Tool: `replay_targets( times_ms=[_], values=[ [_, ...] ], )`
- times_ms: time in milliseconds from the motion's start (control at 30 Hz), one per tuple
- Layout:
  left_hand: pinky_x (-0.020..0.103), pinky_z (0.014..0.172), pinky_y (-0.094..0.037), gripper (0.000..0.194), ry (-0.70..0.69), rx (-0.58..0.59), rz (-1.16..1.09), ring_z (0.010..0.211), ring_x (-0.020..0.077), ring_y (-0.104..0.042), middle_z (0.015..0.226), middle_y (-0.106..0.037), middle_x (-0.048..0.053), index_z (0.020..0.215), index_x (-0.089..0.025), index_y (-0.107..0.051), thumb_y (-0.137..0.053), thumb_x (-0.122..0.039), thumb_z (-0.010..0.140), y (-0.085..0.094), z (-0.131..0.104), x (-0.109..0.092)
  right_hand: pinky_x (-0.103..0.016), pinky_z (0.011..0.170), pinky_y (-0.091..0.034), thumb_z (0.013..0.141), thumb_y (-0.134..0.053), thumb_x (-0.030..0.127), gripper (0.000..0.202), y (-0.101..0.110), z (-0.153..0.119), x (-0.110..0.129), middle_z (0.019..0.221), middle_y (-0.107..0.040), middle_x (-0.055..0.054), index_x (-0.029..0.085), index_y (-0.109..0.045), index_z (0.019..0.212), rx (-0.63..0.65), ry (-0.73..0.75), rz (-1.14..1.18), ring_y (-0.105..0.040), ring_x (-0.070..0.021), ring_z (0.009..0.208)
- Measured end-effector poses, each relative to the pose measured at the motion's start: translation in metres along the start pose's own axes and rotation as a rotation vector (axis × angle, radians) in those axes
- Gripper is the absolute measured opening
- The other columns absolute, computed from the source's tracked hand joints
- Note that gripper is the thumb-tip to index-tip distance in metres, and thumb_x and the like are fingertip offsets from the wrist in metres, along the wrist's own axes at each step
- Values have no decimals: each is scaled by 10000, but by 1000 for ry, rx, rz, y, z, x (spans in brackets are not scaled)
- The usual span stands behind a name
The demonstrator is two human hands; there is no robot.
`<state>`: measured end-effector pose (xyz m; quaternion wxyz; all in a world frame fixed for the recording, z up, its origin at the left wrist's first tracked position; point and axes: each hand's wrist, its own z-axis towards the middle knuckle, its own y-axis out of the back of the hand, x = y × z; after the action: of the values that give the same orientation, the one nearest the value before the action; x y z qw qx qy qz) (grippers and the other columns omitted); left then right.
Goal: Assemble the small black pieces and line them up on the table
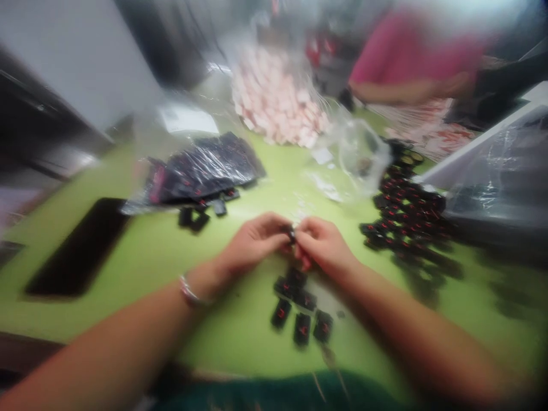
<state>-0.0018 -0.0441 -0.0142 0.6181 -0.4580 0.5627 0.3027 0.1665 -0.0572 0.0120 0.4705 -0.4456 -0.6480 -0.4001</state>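
Note:
Above the middle of the green table (231, 319), my left hand (262, 240) and my right hand (321, 242) meet fingertip to fingertip. Between them is a small black piece (291, 234), pinched from both sides and mostly covered by the fingers. It resembles the loose pieces nearby, but blur hides its detail. Just below my hands lie several small black rectangular pieces (302, 328) with red marks on top. A bracelet circles my left wrist.
Left of my hands lies a clear bag of black pieces (205, 165), with a dark flat slab (81, 248) beyond. A black pile (406, 211) sits right, beside a plastic-covered box (500, 160). Behind are pale pink pieces (278, 97) and a person in pink (415, 51).

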Motion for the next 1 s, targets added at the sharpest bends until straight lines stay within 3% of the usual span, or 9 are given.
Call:
replay_targets(
  times_ms=[133,300,367,433,567,667,1000],
  values=[
    [295,755,-545,232,-53,37,133,784,163,-663,905,-703,63,963,-140,-651,-704,-245,762,1,-2,1,-176,326,-331,742,-502,238,93,3,1,1,455,-537,71,211,-437,681,24,-12,-191,-475,-86,319],
    [307,808,-533,228,-54,6,191,858,185,-661,955,-712,76,969,-145,-680,-698,-244,765,2,-2,4,-217,460,-314,716,-520,202,163,6,6,-5,513,-488,41,209,-413,593,-86,309,-581,-424,-86,469],
    [299,784,-541,245,-31,-11,145,829,176,-666,950,-712,73,974,-142,-673,-708,-251,758,2,-1,6,-229,486,-316,736,-513,205,160,4,5,-7,533,-495,36,209,-415,609,-112,375,-633,-415,-90,490],
    [284,736,-552,279,13,-16,58,764,157,-671,919,-714,63,987,-139,-653,-724,-258,745,4,0,6,-224,473,-325,773,-499,227,146,2,3,-5,522,-503,43,212,-427,647,-116,335,-563,-422,-88,463],
    [245,662,-552,320,84,12,-96,669,125,-669,815,-714,34,999,-133,-621,-744,-259,731,5,2,4,-194,361,-343,854,-460,352,177,1,-1,2,478,-542,68,218,-438,740,14,45,-168,-453,-85,336],
    [232,656,-549,316,79,30,-122,664,118,-667,778,-710,31,992,-125,-624,-745,-253,730,4,2,2,-182,344,-380,848,-488,407,229,1,0,5,487,-577,63,210,-432,745,70,-12,7,-476,-80,318],
    [262,677,-560,275,14,70,62,709,145,-672,881,-718,66,972,-131,-652,-726,-263,742,5,0,3,-147,281,-326,747,-483,188,89,3,2,1,423,-527,98,213,-427,682,64,-22,-169,-442,-68,267]
  ],
)
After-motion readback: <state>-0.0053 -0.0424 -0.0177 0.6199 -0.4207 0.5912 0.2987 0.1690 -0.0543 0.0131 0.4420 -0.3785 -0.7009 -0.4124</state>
